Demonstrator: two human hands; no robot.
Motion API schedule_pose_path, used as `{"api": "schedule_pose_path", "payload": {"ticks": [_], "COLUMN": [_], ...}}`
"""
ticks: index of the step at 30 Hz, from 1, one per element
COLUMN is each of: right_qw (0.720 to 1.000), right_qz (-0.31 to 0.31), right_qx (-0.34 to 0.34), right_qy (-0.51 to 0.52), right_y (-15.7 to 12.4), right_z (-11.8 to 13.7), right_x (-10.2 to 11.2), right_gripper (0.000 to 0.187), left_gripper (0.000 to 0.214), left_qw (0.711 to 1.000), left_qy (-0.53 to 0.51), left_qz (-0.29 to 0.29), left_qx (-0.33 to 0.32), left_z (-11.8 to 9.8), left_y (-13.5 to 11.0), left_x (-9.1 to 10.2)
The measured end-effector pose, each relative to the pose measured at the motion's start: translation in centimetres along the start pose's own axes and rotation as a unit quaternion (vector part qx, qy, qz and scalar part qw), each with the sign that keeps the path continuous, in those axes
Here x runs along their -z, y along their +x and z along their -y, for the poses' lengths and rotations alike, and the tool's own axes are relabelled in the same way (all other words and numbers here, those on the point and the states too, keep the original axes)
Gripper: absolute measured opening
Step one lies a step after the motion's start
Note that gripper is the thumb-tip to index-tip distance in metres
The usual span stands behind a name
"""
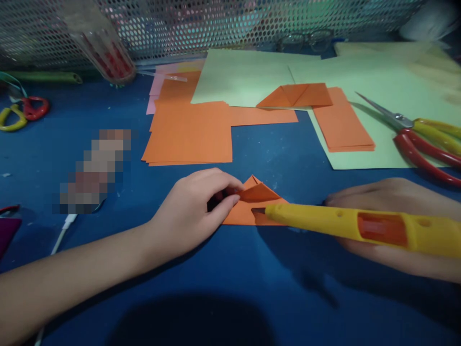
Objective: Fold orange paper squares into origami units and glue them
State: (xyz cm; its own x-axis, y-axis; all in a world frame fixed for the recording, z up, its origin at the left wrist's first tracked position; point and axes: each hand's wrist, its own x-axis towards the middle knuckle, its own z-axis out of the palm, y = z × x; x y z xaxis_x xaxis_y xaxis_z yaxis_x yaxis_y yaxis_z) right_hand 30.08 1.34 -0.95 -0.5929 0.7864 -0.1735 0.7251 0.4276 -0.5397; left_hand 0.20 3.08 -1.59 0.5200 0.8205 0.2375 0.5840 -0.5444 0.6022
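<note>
Nearest on the blue worktop (230,288), one small folded orange paper piece (252,204) lies between the two hands. The left hand (192,211) curls over its left edge, with thumb and fingertips pinched on a raised flap. The right hand (392,226) is wrapped around one yellow glue gun (360,226) with an orange window in its body; its nozzle touches the folded piece. No writing can be read on the tool.

Further back lies one stack of orange paper squares (190,132), with a second, narrower orange stack (342,122) to the right and another folded orange piece (297,95) between them. At the right, one pair of scissors (414,132) with red and yellow handles rests on pale green sheets (248,77). A second such pair (23,111) lies at the far left. One clear tube (104,48) leans against the mesh screen (216,24) behind everything.
</note>
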Motion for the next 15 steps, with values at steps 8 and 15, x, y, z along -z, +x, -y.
{"api": "schedule_pose_path", "payload": {"ticks": [8, 15], "right_qw": [0.997, 0.999], "right_qz": [0.008, -0.002], "right_qx": [0.058, -0.009], "right_qy": [0.051, 0.038], "right_y": [0.83, 0.11], "right_z": [-0.56, -0.04], "right_x": [0.19, 0.5], "right_gripper": [0.056, 0.058], "left_gripper": [0.017, 0.024], "left_qw": [1.0, 1.0], "left_qy": [0.005, -0.009], "left_qz": [-0.025, -0.016], "left_qx": [0.001, -0.001], "left_z": [-0.45, -0.53], "left_y": [-0.04, -0.01], "left_x": [-0.31, -0.22]}}
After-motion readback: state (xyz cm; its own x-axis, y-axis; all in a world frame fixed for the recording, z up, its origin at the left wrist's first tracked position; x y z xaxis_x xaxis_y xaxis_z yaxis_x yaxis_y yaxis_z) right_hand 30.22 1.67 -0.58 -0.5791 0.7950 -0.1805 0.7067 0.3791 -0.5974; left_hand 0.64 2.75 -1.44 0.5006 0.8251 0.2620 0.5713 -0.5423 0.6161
